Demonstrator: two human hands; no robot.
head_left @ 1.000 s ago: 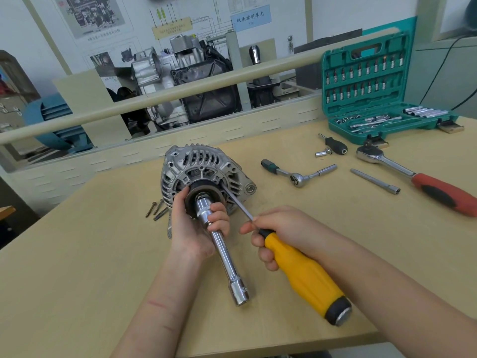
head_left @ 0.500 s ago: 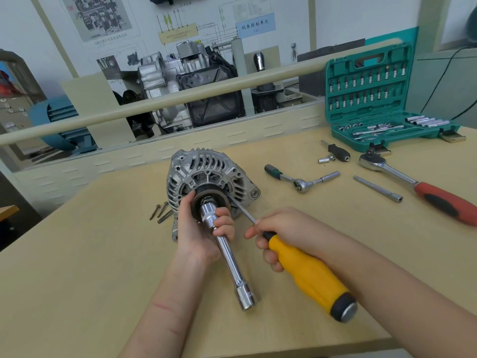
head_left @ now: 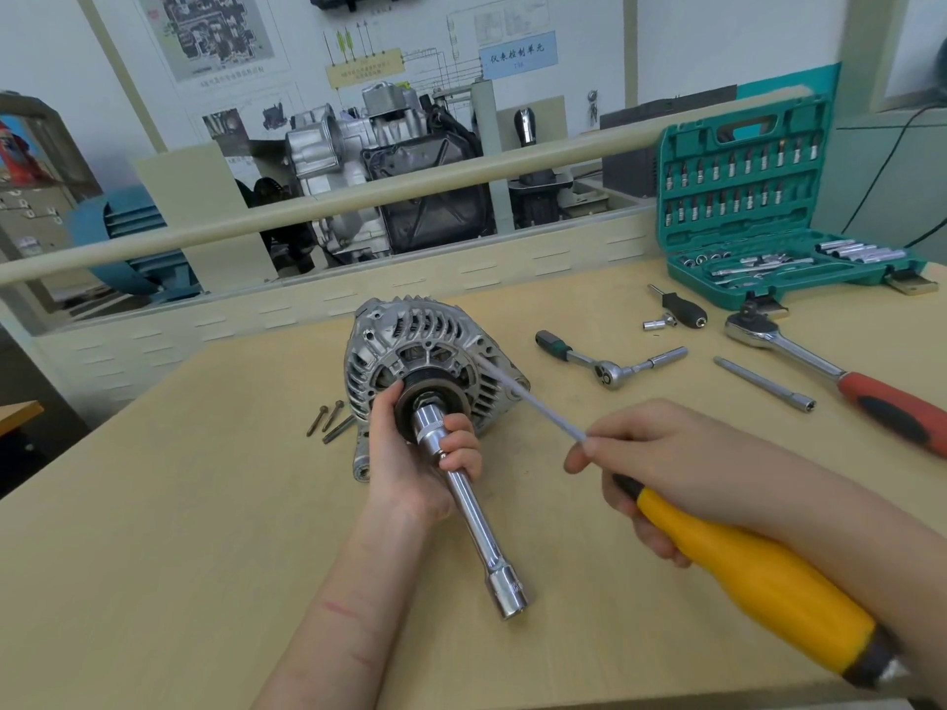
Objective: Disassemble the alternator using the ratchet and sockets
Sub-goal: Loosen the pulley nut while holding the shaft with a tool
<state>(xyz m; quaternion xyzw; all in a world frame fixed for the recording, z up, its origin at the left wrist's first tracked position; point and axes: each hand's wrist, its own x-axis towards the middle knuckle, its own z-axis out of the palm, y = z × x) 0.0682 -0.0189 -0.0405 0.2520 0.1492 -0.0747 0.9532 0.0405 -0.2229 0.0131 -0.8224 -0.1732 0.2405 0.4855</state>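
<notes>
Since the earlier frame, the screwdriver (head_left: 738, 571) shaft had swung up across the alternator (head_left: 425, 371), which stood mid-bench. Left hand (head_left: 415, 463) fingers gripped the long socket (head_left: 461, 494) on the pulley; right hand (head_left: 661, 463) fingers clamped the handle. Risk: the blade slipping off, gouging the housing.

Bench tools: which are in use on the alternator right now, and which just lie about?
In use:
alternator
long socket, held by left hand
yellow screwdriver, held by right hand

Lying about:
small ratchet
red-handled ratchet
extension bar
three bolts
socket case
</notes>
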